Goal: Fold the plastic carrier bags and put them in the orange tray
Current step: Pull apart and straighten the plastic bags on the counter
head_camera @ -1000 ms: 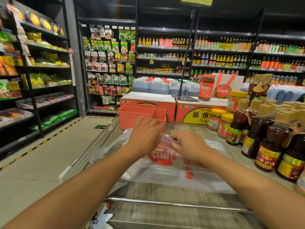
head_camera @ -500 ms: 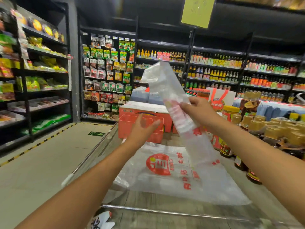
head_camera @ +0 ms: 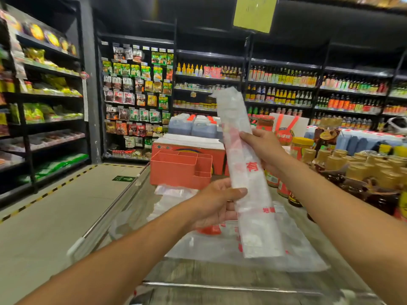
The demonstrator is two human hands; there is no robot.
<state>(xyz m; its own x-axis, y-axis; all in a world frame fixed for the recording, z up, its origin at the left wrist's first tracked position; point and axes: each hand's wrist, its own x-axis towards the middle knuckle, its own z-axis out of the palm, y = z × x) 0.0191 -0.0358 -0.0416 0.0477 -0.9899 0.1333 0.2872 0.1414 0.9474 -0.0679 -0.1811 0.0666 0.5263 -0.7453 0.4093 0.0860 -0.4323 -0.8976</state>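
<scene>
A clear plastic carrier bag (head_camera: 242, 172) with red print is folded into a long narrow strip and held upright in the air. My right hand (head_camera: 262, 146) grips its upper middle from the right side. My left hand (head_camera: 215, 201) grips it lower down from the left. More carrier bags (head_camera: 297, 252) lie flat on the counter under the strip. The orange tray (head_camera: 178, 170), with dividers inside, stands at the far end of the counter behind the bags.
Dark sauce bottles and gold-lidded jars (head_camera: 363, 170) crowd the right side of the counter. Orange cartons (head_camera: 189, 144) and jugs stand behind the tray. A metal rail (head_camera: 231, 287) edges the counter in front. An aisle floor (head_camera: 48, 216) and stocked shelves lie to the left.
The lifted bag has gone from a loose hanging shape to a narrow upright strip. My left hand came up from near the tray and took hold of its lower part.
</scene>
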